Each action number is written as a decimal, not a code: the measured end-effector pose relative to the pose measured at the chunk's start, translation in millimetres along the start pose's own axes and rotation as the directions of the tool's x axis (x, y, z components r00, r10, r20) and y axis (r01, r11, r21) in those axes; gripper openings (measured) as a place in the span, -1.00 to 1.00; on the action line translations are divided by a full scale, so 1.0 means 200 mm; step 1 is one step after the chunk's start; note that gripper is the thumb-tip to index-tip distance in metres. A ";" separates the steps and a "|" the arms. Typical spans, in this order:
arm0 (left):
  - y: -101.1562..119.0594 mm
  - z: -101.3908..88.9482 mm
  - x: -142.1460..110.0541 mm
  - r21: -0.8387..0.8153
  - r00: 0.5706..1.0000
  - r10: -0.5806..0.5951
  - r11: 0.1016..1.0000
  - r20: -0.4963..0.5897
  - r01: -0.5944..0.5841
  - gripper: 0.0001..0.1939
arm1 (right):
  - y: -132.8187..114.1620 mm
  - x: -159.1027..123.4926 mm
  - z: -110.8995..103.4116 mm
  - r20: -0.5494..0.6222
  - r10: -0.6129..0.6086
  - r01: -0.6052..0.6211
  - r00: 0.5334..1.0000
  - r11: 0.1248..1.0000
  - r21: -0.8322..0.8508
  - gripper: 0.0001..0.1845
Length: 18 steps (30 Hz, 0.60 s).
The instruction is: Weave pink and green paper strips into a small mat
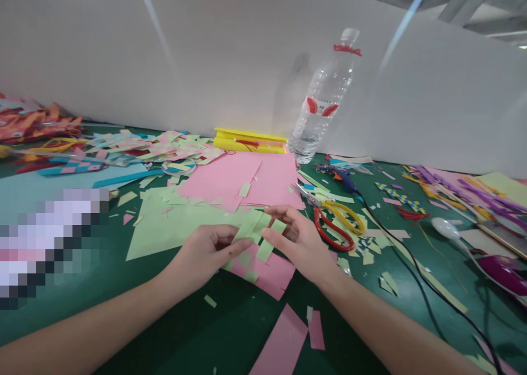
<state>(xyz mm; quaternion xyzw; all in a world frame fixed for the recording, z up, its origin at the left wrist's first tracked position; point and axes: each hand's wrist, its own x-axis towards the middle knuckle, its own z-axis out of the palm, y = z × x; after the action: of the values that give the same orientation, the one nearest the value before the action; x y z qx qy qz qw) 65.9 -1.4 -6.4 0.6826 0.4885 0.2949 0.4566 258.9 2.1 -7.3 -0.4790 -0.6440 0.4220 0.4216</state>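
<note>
My left hand (214,251) is closed, thumb and fingers pinching a pale green paper piece (247,229). In my right hand (294,238), a short green paper strip (272,240) is held between thumb and fingers. Just below both hands lies a pink paper sheet (275,276) with slits cut in its edge and green strips woven through part of it. Fingers hide some of the weave. Behind the hands, a larger green sheet (160,229) lies flat under them. Scissors (337,227) with one red and one yellow handle rest close to my right hand.
Pink sheets (272,177) and a yellow folded piece (226,141) lie farther back, beside a leaning clear bottle (323,100). A glue gun (337,174) trails a black cable (415,262) down the right. Paper scraps (173,147) cover the back left; a pink strip (282,339) lies in front.
</note>
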 end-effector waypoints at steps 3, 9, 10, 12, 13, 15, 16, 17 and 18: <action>0.00 0.00 0.00 0.019 1.000 0.005 1.000 0.015 -0.005 -0.55 | 0.00 0.00 0.01 0.055 -0.027 0.028 0.998 1.000 -0.008 -0.70; -0.02 0.01 0.01 0.033 0.999 0.012 0.999 0.044 -0.014 -0.53 | -0.04 0.00 0.00 0.042 -0.032 0.036 0.999 0.994 -0.105 -0.80; -0.02 0.01 0.01 0.039 0.999 0.009 0.999 0.047 -0.011 -0.53 | -0.05 0.00 0.00 0.044 -0.024 0.028 0.999 0.995 -0.099 -0.81; -0.03 0.01 0.01 0.053 0.999 0.005 0.999 0.051 -0.007 -0.52 | -0.05 0.00 -0.01 0.045 -0.016 0.020 0.999 0.995 -0.100 -0.81; -0.03 0.01 0.01 0.060 0.999 0.005 0.998 0.050 -0.008 -0.52 | -0.05 0.00 0.00 0.043 -0.016 0.021 0.999 0.994 -0.108 -0.81; -0.02 0.01 0.01 0.073 0.999 0.012 0.997 0.043 -0.015 -0.52 | -0.04 0.00 0.00 0.036 -0.022 0.027 0.999 0.991 -0.130 -0.81; -0.02 0.01 0.01 0.077 0.999 0.015 0.997 0.037 -0.018 -0.51 | -0.03 0.00 0.01 0.032 -0.031 0.035 0.999 0.989 -0.145 -0.80; -0.02 0.01 0.01 0.077 0.999 0.018 0.997 0.032 -0.020 -0.51 | -0.02 0.00 0.01 0.026 -0.044 0.047 0.999 0.986 -0.159 -0.79; -0.03 0.00 0.01 0.073 0.999 0.018 0.997 0.029 -0.020 -0.52 | -0.02 0.00 0.01 0.012 -0.067 0.069 0.998 0.983 -0.168 -0.81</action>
<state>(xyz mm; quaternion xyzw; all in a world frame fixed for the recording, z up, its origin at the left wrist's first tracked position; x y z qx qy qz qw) 65.2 0.2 -11.5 0.7076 0.4859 0.2713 0.4354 256.0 0.6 -4.9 -0.4892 -0.6947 0.3530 0.3916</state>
